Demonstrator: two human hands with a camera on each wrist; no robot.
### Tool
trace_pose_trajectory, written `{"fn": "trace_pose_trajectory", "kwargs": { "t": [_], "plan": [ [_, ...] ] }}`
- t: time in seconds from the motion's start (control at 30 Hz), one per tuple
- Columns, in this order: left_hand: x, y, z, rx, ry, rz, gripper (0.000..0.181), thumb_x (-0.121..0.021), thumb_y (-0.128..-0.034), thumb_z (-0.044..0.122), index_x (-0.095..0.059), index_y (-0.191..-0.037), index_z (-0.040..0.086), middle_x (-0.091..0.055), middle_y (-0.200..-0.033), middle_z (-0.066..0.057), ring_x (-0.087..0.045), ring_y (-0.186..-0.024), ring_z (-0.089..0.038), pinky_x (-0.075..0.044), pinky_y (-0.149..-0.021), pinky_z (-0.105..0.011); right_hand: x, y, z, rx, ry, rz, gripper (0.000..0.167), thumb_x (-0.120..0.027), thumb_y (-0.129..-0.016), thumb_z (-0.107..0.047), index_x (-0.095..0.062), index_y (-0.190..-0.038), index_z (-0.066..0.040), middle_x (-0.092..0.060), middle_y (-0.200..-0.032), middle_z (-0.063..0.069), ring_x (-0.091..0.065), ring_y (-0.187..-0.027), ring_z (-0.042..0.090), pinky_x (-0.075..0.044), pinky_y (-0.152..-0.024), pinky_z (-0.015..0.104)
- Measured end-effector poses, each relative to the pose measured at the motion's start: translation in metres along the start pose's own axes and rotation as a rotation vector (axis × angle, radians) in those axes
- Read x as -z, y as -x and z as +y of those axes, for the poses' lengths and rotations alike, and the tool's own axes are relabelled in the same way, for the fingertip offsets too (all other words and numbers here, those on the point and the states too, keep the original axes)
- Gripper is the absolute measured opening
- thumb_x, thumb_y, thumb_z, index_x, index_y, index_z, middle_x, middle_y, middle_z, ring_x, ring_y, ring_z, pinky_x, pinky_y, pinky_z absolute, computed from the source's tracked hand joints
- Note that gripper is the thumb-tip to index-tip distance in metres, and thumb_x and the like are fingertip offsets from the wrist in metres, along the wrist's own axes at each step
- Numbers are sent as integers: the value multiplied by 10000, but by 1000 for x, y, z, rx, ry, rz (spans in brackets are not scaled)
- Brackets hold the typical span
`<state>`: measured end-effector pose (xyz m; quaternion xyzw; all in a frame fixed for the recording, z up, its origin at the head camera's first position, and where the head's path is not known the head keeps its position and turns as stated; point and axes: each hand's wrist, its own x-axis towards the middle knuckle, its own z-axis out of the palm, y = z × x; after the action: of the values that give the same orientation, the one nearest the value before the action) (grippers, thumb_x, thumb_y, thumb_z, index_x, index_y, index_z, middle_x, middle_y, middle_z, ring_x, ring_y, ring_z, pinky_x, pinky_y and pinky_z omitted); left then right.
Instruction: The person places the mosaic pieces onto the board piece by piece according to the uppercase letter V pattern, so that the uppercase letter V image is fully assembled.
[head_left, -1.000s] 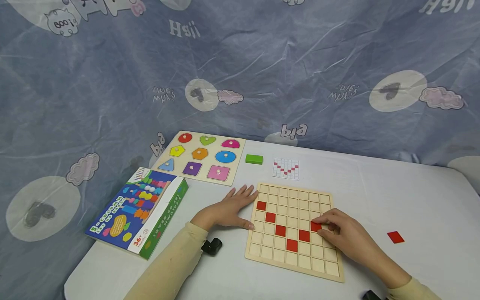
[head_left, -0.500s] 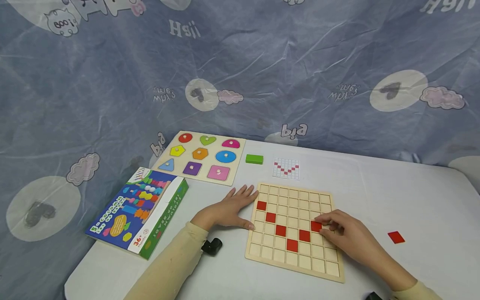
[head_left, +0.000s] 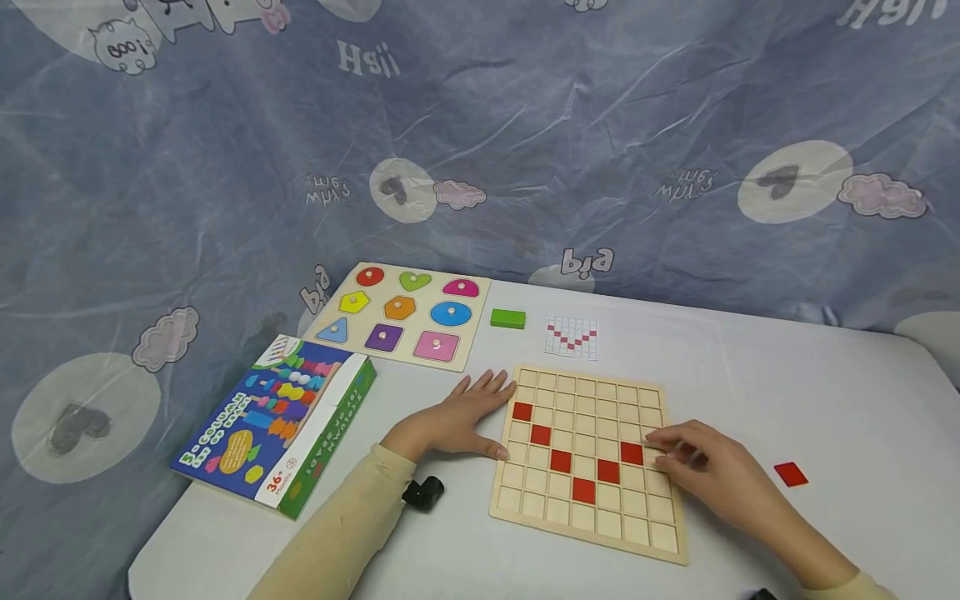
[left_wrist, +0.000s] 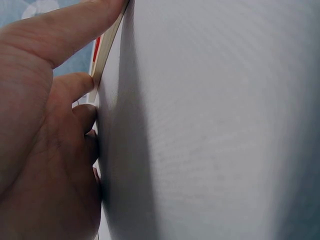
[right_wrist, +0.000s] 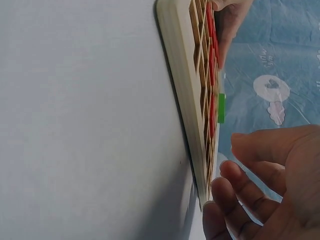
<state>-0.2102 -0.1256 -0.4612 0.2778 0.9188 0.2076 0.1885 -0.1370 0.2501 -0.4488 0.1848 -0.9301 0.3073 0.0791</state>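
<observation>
A wooden grid board (head_left: 555,521) lies flat on the white table, with several red square tiles set in its cells in a V shape. My left hand (head_left: 457,419) is spread along the board's left edge, thumb and fingertips touching the frame; the left wrist view shows the same contact. Over the board's right edge hovers my right hand (head_left: 708,467), its fingers loosely bent and holding nothing. Just left of its fingertips sits the rightmost red tile (head_left: 632,453) in its cell. One loose red tile (head_left: 791,474) lies on the table to the right.
Behind the board lie a pattern card (head_left: 572,337) with a red V and a green block (head_left: 508,318). A shape puzzle board (head_left: 480,333) stands back left, beside a blue toy box (head_left: 247,417). A patterned cloth (head_left: 480,125) hangs behind the table.
My right hand has drawn back to the right, away from the rightmost red tile, which stays in its cell. My left hand has not moved.
</observation>
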Motion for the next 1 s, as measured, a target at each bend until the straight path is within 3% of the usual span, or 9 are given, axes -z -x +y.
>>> {"fn": "trace_pose_trajectory", "kwargs": {
  "t": [0.67,1.0],
  "plan": [
    [1,1,2,5,3,-6,1072,-790,-831,540,-176,-1645,209,-43,-1713,6,50,-1571,-189,59,-1259,-428,35,14,37,-34,95,46,352,-842,-815,-58,-746,-1130,-180,-687,-961,-45,-535,-786,-35,-453,-652,125],
    [1,1,2,0,-4,-6,1070,-783,-834,550,-176,-1645,203,-42,-1714,5,49,-1571,-191,59,-1259,-430,56,28,65,-123,157,26,328,-829,-837,-99,-738,-1147,-154,-675,-970,-9,-517,-762,-84,-454,-620,122]
  ]
}}
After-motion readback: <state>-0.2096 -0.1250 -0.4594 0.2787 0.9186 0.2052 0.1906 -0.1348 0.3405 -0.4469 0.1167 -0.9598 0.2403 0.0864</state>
